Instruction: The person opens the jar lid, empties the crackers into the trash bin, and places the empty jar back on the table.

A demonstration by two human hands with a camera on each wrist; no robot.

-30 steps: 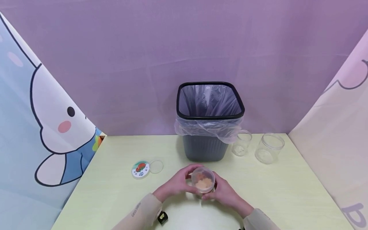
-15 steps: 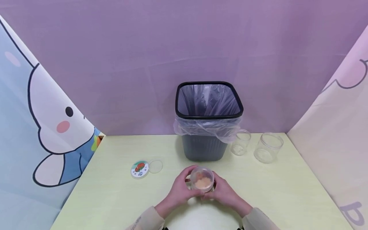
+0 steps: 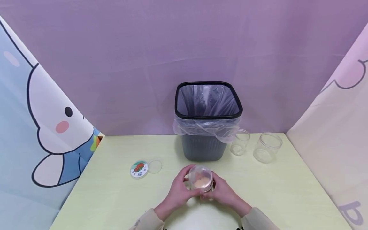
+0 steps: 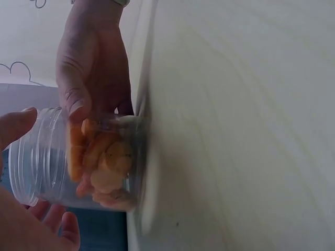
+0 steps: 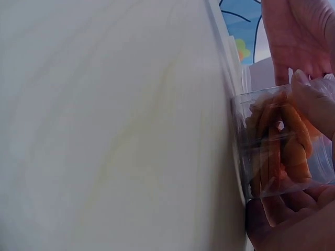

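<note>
Both hands are on a clear plastic jar (image 3: 201,179), upright close over the table in front of the bin. Orange and pale yellow pieces (image 4: 107,162) fill its lower part; what they are is not plain. My left hand (image 3: 180,188) curls round the jar's left side, its fingers and thumb near the mouth end in the left wrist view. Lower on the body, my right hand (image 3: 225,192) grips the right side, its thumb in front. In the right wrist view, the right thumb (image 5: 314,104) lies along the jar wall. The thumbs come close together at the front.
A grey bin (image 3: 204,148) with a black rim and clear liner stands behind the hands. Two clear jars (image 3: 240,143) (image 3: 267,148) stand to its right. Left on the table lie a round lid with a tomato picture (image 3: 139,169) and a clear disc (image 3: 155,166).
The jar shifts very slightly left and tilts a little within the hands. The left hand's wrist and sleeve have moved right and lower, and its thumb has slid toward the right thumb.
</note>
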